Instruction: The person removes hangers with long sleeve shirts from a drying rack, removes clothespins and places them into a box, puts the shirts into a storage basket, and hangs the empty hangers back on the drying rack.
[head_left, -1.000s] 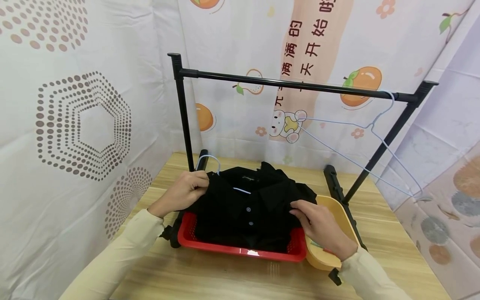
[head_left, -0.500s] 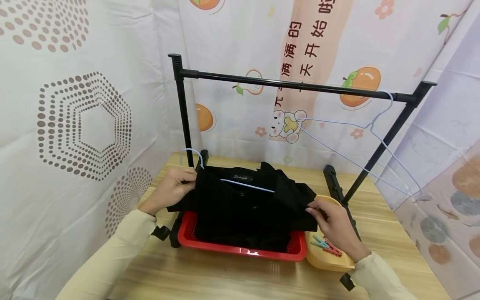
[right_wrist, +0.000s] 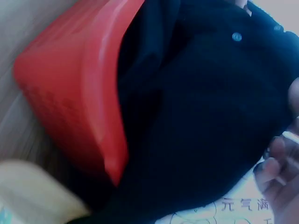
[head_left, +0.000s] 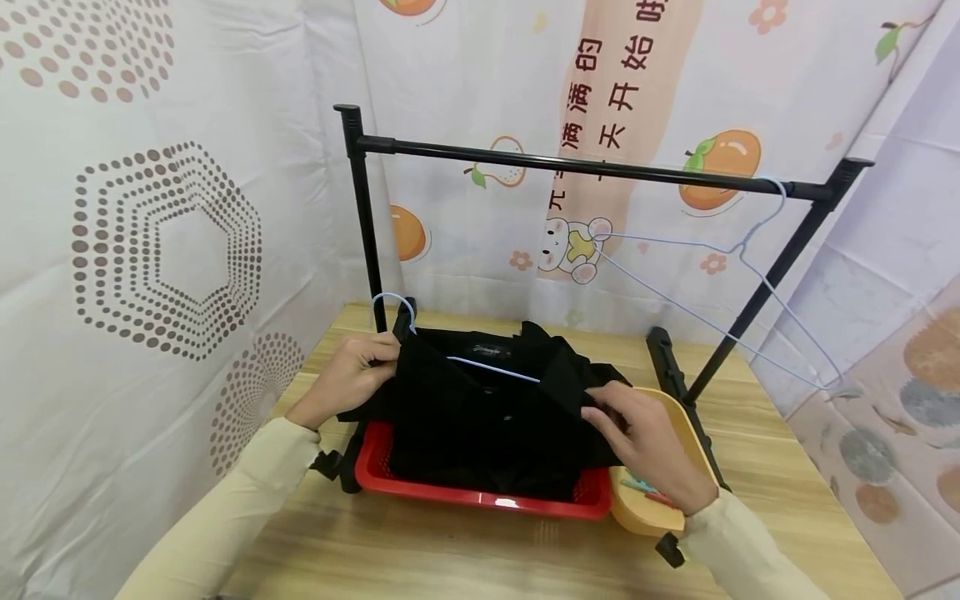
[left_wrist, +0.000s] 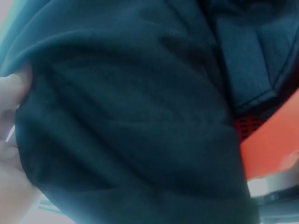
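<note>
A black button-up shirt (head_left: 480, 433) lies bunched over a red basket (head_left: 480, 498), its collar facing away from me. Inside the collar shows the bar of a light blue hanger (head_left: 495, 369); its hook rises behind the shirt's left side. My left hand (head_left: 348, 379) pinches the shirt at the left shoulder, close to the hook. In the left wrist view dark cloth (left_wrist: 131, 121) fills most of the picture, fingers at its edge. At the right side of the collar, my right hand (head_left: 648, 437) holds the fabric between thumb and fingers. Shirt buttons (right_wrist: 237, 37) show in the right wrist view.
A black clothes rack (head_left: 570, 162) stands around the basket. From its bar, at the right end, hangs another light blue hanger (head_left: 742, 248). A yellow tray (head_left: 637, 518) with clothespins (head_left: 641, 486) sits right of the basket, partly under my right arm. Printed curtains surround the wooden table.
My left hand and the hanger hook have shifted left, and more of the hanger bar shows in the collar. My right hand went outward to the right, then came back toward the collar.
</note>
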